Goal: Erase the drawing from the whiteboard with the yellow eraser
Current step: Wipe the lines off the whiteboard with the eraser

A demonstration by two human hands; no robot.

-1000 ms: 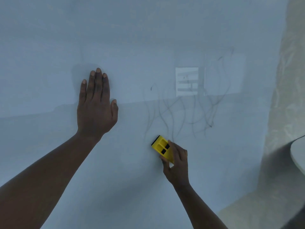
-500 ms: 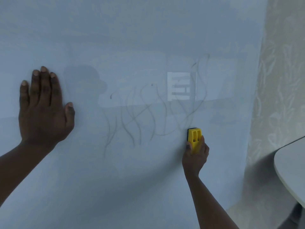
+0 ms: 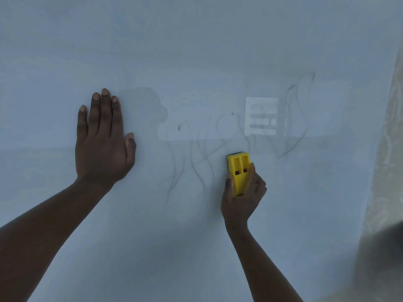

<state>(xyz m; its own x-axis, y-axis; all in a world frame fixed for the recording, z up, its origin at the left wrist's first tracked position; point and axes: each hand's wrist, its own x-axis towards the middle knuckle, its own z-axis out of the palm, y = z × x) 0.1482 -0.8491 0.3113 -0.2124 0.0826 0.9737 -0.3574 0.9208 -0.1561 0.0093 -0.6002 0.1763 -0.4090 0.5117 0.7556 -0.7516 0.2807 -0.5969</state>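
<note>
A whiteboard [image 3: 196, 51] fills nearly the whole view. Faint wavy dark lines of the drawing [image 3: 205, 153] cross its middle, from left of centre up to the right. My right hand [image 3: 242, 197] grips the yellow eraser [image 3: 238, 171] and presses it upright against the board at the drawing's lower middle, with lines on both sides of it. My left hand [image 3: 102, 140] lies flat on the board with fingers together, well left of the drawing, holding nothing.
A pale patterned wall [image 3: 390, 149] borders the board on the right. A bright rectangular reflection [image 3: 261, 115] shows on the board over the drawing's upper right. A dark blurred shape [image 3: 383, 253] sits at the lower right corner.
The eraser has swept left from the drawing's right side to its middle, and the lines below right of it look wiped away. The view has shifted; my left hand stays flat on the board.
</note>
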